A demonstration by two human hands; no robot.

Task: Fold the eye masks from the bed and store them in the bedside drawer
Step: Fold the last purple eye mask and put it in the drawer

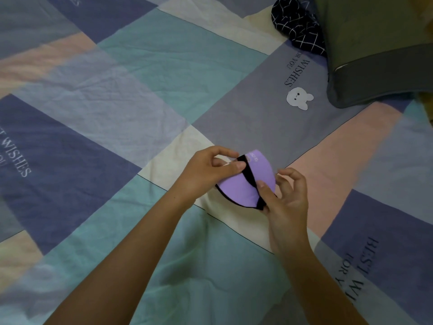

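A purple eye mask (236, 187) with black edging and a black strap is held folded in half just above the bed sheet. My left hand (210, 170) pinches its upper left edge, thumb and forefinger on the strap. My right hand (287, 195) grips the lower right corner, thumb pressed on the strap, the other fingers spread behind the mask. The strap runs diagonally across the purple face. The bedside drawer is not in view.
The patchwork bed sheet (117, 113) in blue, teal, pink and cream fills the view. A dark checked cloth (297, 24) lies at the top right, beside a grey-green pillow (375, 50).
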